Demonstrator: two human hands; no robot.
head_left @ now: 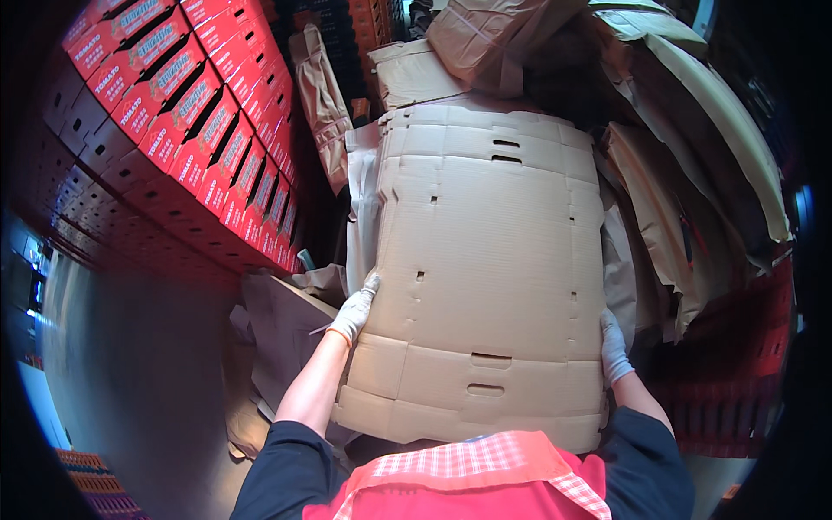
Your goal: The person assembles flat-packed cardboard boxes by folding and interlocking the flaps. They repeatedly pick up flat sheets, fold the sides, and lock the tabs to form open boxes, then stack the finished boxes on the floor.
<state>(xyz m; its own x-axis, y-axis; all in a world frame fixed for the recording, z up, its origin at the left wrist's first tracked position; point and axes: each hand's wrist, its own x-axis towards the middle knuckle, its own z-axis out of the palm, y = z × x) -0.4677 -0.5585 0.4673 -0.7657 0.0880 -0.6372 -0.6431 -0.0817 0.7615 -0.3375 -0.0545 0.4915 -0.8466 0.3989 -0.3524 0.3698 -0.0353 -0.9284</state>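
A large flat cardboard box blank (498,269), brown with creases, small slots and oblong hand holes, lies in front of me and reaches back from my apron. Layered edges at its far left suggest several blanks stacked together. My left hand (356,312), in a white glove, grips the left edge with the fingers upward along the side. On the right edge, a little nearer to me, my right hand (615,348) is closed in a matching glove. The board's edge partly hides both hands' undersides and fingers.
Red printed cartons (195,130) rise in a tall stack on the left. Brown paper-wrapped bundles (494,39) lie beyond the blank. More wrapped bundles (659,217) lean along the right, above red crates (724,373). Loose brown paper (282,325) lies beside my left arm.
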